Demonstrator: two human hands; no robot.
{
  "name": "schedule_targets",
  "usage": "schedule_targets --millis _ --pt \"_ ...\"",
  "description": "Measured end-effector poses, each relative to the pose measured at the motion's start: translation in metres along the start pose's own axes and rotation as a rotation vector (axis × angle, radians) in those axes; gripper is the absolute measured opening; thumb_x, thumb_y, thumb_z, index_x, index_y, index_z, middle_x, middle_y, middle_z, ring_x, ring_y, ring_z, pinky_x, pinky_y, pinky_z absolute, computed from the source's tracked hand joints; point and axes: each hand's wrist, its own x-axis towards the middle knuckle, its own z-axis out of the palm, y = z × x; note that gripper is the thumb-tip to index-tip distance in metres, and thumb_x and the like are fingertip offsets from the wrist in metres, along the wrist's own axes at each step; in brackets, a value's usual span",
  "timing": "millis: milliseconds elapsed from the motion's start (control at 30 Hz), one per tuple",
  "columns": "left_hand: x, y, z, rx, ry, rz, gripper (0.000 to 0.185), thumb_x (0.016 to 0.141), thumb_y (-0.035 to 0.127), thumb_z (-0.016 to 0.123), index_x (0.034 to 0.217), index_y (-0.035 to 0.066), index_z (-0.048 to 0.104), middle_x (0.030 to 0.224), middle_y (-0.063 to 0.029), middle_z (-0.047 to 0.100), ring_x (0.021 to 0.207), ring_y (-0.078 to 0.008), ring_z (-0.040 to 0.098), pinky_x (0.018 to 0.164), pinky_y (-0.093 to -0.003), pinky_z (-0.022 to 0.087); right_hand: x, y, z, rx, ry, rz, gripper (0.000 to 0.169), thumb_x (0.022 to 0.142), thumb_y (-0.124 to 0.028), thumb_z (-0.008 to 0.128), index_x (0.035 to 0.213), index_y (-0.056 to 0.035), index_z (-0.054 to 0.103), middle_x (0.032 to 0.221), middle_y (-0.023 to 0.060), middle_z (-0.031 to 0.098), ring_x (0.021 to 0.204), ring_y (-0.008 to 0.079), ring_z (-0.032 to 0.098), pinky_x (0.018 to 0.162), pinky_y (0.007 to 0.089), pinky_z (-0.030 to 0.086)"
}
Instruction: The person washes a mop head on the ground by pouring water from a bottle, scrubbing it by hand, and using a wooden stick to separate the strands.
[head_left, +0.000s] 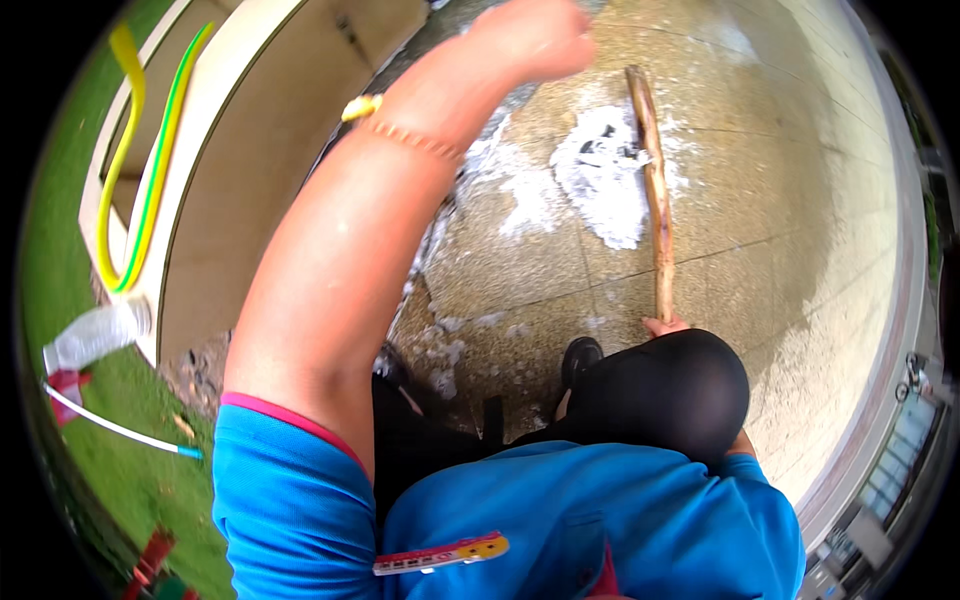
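My left hand (536, 41) reaches forward to the top edge of the view, its fingers curled. Whether anything is in it cannot be seen. A beaded bracelet (412, 139) with a yellow charm circles that forearm. Beside my right knee, my right hand (666, 325) grips the near end of a rough wooden stick (657, 195), and the knee hides most of this hand. The stick stretches forward over the wet paving (510, 270). Thick white foam (604, 180) lies along the stick's left side, with a few dark gaps in it.
Left stands a pale low wall (247, 165) with a yellow-and-green strap or hose (139, 247) over it. A clear plastic bottle (97, 334) and a white rod (120, 424) are above the grass (150, 480). My dark shoes (581, 356) stand on the wet floor.
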Motion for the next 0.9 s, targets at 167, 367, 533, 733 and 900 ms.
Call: schedule_targets --millis 167,367,533,733,900 --pt "-0.03 -0.033 0.105 0.041 -0.145 -0.218 0.041 0.085 0.034 0.058 0.121 0.015 0.065 0.111 -0.0181 0.066 0.106 -0.0331 0.062 0.094 -0.0414 0.048 0.026 0.021 -0.012 0.251 0.301 -0.061 0.024 0.072 -0.02 0.072 0.078 -0.0013 0.058 0.06 0.0056 0.057 0.054 0.014 0.055 0.05 0.0342 0.043" --pt "-0.034 -0.025 0.148 0.04 -0.303 -0.198 0.039 0.085 0.034 0.058 0.118 0.015 0.066 0.116 -0.0166 0.064 0.107 -0.0327 0.061 0.094 -0.0422 0.047 0.024 0.002 -0.041 -0.139 0.285 0.162 0.046 0.076 -0.038 0.069 0.101 0.0003 0.063 0.085 0.0169 0.068 0.081 0.0274 0.068 0.072 0.0389 0.053" --pt "-0.034 -0.037 0.152 -0.013 -0.27 -0.244 0.038 0.085 0.034 0.06 0.118 0.014 0.067 0.114 -0.0152 0.066 0.105 -0.0316 0.063 0.093 -0.0398 0.048 0.011 -0.054 -0.049 -0.65 0.142 0.225 0.076 0.081 -0.057 0.064 0.133 -0.0042 0.047 0.131 0.0172 0.053 0.121 0.0316 0.052 0.098 0.0406 0.044" --pt "-0.026 -0.047 0.164 -0.042 -0.254 -0.192 0.037 0.085 0.032 0.059 0.117 0.015 0.066 0.112 -0.0153 0.066 0.107 -0.033 0.061 0.092 -0.0415 0.048 0.057 -0.191 -0.075 -0.556 0.255 -0.621 0.092 0.08 -0.048 0.069 0.15 -0.0145 0.021 0.142 0.0215 0.039 0.133 0.0363 0.038 0.109 0.0403 0.035" --pt "-0.029 -0.038 0.139 -0.126 -0.16 -0.158 0.036 0.086 0.027 0.061 0.113 0.004 0.067 0.113 -0.0192 0.066 0.107 -0.0328 0.062 0.095 -0.037 0.047 0.102 -0.29 -0.06 -0.861 -0.149 -0.586 0.114 0.073 -0.036 0.079 0.153 -0.0185 0.0 0.139 0.0277 0.042 0.129 0.04 0.042 0.107 0.0403 0.037"
